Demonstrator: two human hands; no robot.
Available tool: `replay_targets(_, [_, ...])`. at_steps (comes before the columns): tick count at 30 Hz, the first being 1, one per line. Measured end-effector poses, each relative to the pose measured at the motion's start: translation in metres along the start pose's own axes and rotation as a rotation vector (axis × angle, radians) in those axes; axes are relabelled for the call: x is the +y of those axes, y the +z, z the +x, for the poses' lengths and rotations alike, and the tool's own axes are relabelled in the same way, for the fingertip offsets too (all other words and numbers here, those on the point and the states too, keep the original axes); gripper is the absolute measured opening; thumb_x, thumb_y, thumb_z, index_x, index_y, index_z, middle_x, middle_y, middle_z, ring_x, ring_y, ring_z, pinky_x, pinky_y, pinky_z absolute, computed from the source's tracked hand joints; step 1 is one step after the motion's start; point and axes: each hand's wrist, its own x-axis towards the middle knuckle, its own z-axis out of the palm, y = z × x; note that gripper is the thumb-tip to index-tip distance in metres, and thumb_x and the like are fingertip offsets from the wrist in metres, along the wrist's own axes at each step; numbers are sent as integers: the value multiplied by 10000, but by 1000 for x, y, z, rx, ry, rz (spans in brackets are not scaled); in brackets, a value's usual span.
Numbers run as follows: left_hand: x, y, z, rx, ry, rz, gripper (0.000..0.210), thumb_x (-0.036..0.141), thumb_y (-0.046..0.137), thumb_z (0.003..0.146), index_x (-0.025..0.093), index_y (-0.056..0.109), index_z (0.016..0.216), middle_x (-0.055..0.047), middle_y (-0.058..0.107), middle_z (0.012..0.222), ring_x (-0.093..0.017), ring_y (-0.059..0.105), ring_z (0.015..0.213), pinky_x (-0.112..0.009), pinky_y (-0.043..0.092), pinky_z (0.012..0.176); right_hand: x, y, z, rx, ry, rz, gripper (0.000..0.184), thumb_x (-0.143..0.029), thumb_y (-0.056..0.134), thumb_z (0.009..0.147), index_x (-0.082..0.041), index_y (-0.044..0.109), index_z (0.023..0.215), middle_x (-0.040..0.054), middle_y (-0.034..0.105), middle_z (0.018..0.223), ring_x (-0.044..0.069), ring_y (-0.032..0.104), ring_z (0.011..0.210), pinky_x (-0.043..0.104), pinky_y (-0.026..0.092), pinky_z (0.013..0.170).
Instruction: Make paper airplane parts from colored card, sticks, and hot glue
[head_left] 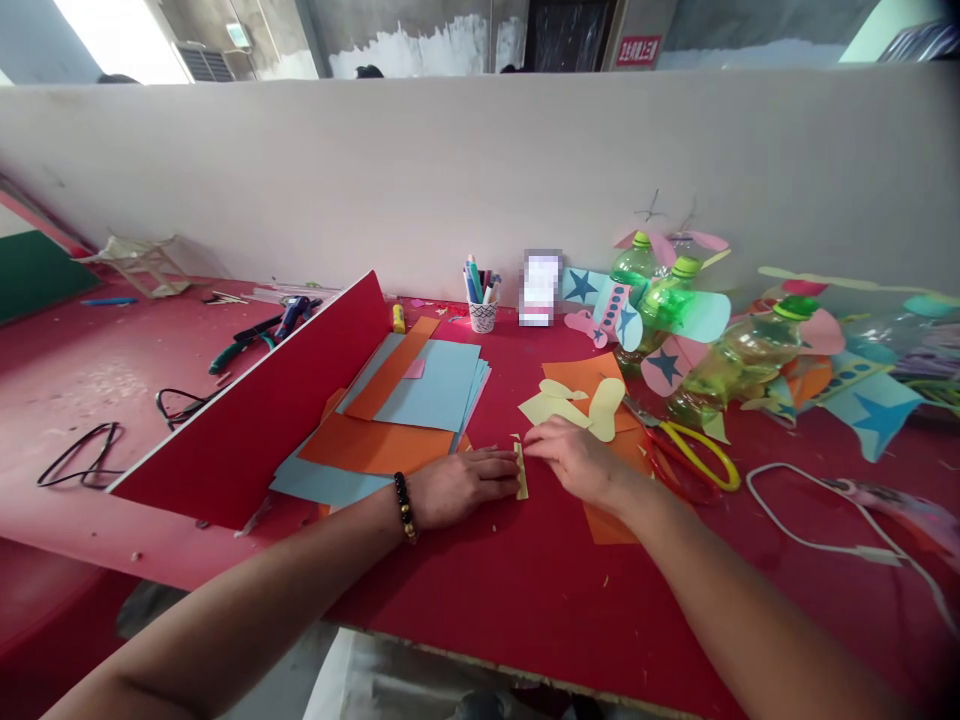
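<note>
A narrow pale yellow paper strip [522,478] lies on the red table between my hands. The fingers of my left hand [469,485] are stretched flat, with their tips on the strip's left edge. At the strip's far end, my right hand [574,452] has its thumb and fingers closed in a pinch on the paper; the fingertips are partly hidden. Just beyond the right hand are yellow paper cutouts [606,408] on orange paper [581,376]. To its right rest scissors with red and yellow handles [701,455].
Blue and orange sheets [431,385] lie beside a red upright board [300,410] on the left. A pen cup [482,317] and a phone [540,288] stand at the back. Decorated plastic bottles [742,365] crowd the right, near a white cord [810,545].
</note>
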Motion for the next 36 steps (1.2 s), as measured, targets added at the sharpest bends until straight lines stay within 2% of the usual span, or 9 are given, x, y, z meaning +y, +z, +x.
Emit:
replay_targets(6, [0, -3, 2, -19, -3, -20, 354, 131, 387, 936, 167, 555, 1246, -106, 536, 1319, -215, 389, 1322, -389, 298, 1134, -21, -6, -38, -99, -57, -81, 461, -47, 389, 862, -255, 616, 1205, 50, 579, 1280, 217, 467, 1101, 386, 452, 916])
replay_targets(14, [0, -2, 2, -19, -19, -26, 368, 123, 426, 921, 191, 532, 1267, -99, 539, 1315, -215, 408, 1305, -407, 300, 1130, -26, -17, -35, -228, -114, -116, 553, -41, 389, 861, -316, 493, 1329, 34, 567, 1297, 228, 422, 1157, 413, 411, 929])
replay_targets(22, [-5, -7, 6, -127, 12, 0, 382, 115, 357, 937, 171, 492, 1290, -113, 517, 1320, -221, 334, 1350, -429, 252, 1149, -24, -11, -36, -247, -104, -115, 557, -14, 402, 835, -304, 518, 1296, 34, 585, 1253, 229, 416, 1132, 410, 371, 932])
replay_targets(26, [-7, -8, 14, -138, 64, 24, 337, 113, 382, 925, 169, 543, 1215, -100, 542, 1279, -245, 255, 1387, -449, 223, 1161, -25, -11, -36, -232, -110, -112, 553, -20, 408, 836, -303, 517, 1299, 48, 606, 1201, 226, 431, 1099, 388, 376, 908])
replay_targets(31, [-11, -4, 11, -151, 58, 39, 333, 126, 453, 894, 187, 540, 1210, -107, 505, 1312, -259, 266, 1379, -443, 266, 1146, -27, -10, -38, -204, -101, -141, 478, -42, 417, 839, -285, 593, 1211, 71, 628, 1140, 226, 457, 1056, 382, 382, 883])
replay_targets(36, [-10, -4, 6, -123, 32, 26, 341, 129, 497, 871, 211, 546, 1198, -109, 498, 1315, -271, 284, 1367, -466, 277, 1133, -28, -9, -37, -202, -99, -150, 475, -42, 415, 835, -280, 597, 1204, 73, 633, 1127, 227, 457, 1046, 385, 383, 880])
